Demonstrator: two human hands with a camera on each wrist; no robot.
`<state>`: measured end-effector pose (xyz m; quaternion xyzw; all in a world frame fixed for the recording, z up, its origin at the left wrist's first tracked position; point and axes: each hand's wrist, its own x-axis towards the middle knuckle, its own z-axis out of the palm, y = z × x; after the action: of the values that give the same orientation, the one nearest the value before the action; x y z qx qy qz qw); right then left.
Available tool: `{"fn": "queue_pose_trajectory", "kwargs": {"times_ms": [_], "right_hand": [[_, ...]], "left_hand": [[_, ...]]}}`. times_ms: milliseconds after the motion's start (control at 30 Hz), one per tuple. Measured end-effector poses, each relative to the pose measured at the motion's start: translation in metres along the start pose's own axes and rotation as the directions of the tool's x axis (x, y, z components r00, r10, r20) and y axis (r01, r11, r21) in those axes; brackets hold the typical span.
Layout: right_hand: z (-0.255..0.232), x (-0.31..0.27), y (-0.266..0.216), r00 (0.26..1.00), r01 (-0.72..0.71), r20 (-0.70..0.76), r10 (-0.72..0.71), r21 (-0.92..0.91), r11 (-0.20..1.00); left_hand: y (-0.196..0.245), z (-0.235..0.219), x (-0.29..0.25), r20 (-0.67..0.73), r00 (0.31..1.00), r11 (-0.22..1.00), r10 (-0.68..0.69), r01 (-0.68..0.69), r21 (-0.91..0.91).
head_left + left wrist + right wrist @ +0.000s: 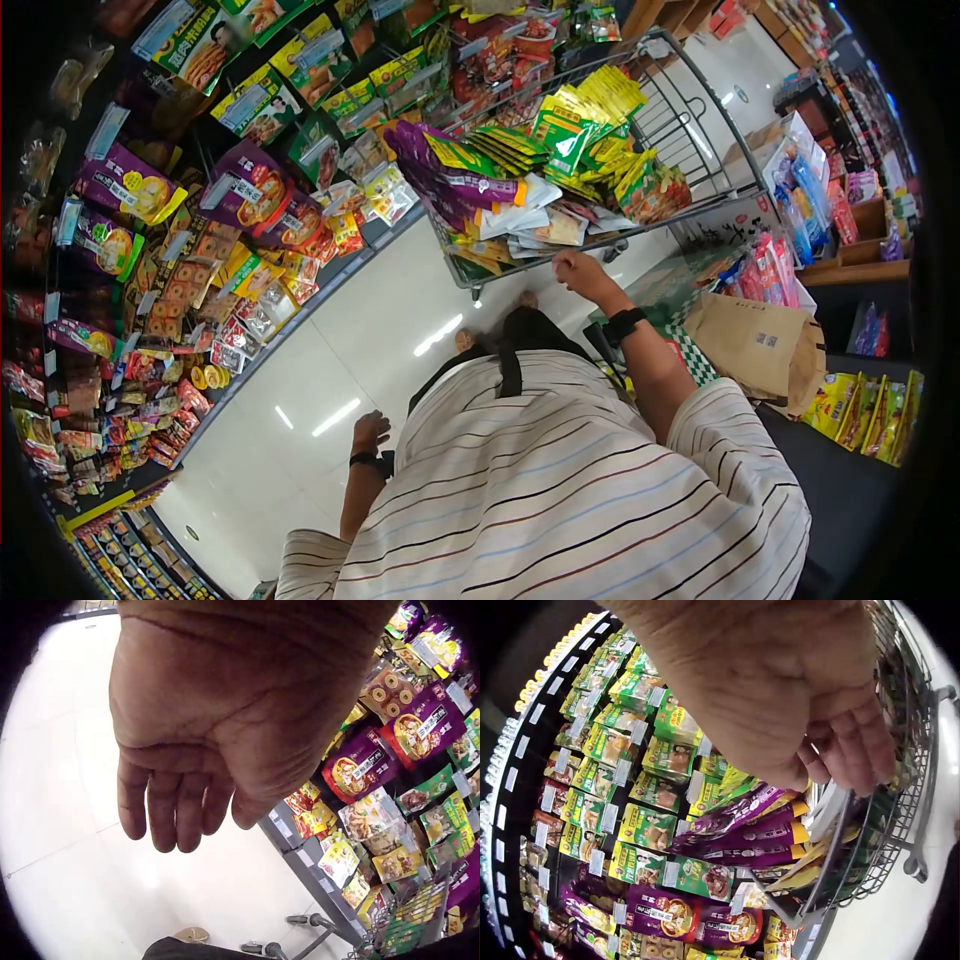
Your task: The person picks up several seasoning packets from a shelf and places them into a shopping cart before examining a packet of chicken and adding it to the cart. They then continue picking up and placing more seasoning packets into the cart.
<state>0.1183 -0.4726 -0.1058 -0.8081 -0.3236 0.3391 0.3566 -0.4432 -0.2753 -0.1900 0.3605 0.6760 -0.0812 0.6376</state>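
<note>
A wire shopping cart (pixel 725 110) holds stacked purple packets (pixel 440 180), green packets (pixel 562 130) and yellow packets (pixel 610 95). My right hand (pixel 580 275), fingers loosely bent, is by the cart's near edge; whether it touches the rim cannot be told. In the right wrist view the same hand (pixel 810 712) is over purple packets (pixel 742 832) beside the cart's wire side (pixel 922 772). My left hand (pixel 371 430) hangs low at the body's left, holding nothing. The left wrist view shows that hand (pixel 202 727) with relaxed fingers above the floor.
Shelves of hanging packets (pixel 250 190) run along the left, edged by a dark ledge (pixel 290 318). Pale tiled floor (pixel 330 370) lies between shelf and body. A brown paper bag (pixel 750 345) and yellow packets (pixel 835 405) stand on the right. Cart wheels (pixel 298 919) are near the shelf base.
</note>
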Motion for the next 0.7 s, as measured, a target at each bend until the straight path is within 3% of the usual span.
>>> {"fn": "queue_pose_trajectory", "kwargs": {"times_ms": [100,267,300,500,700], "right_hand": [[-0.002,-0.003,-0.030,0.987,-0.146,-0.028,0.157,0.242,0.959],[0.000,0.006,-0.024,0.998,-0.066,0.012,0.065,0.144,0.987],[0.003,0.008,-0.017,0.992,-0.122,0.061,0.110,0.247,0.961],[0.006,0.003,-0.023,0.968,-0.248,0.107,0.225,0.339,0.907],[0.008,0.006,-0.008,0.962,-0.266,0.144,0.230,0.334,0.904]], "left_hand": [[0.001,0.000,0.003,0.028,0.998,0.998,0.063,-0.062,-0.015],[0.003,0.006,0.029,0.058,0.987,0.988,0.148,-0.145,-0.058],[0.018,0.012,0.015,0.038,0.994,0.995,0.099,-0.098,-0.014],[0.040,0.008,-0.005,0.003,0.994,0.994,0.105,-0.105,0.001],[0.024,-0.009,0.012,-0.029,0.995,0.994,0.098,-0.099,-0.035]]}}
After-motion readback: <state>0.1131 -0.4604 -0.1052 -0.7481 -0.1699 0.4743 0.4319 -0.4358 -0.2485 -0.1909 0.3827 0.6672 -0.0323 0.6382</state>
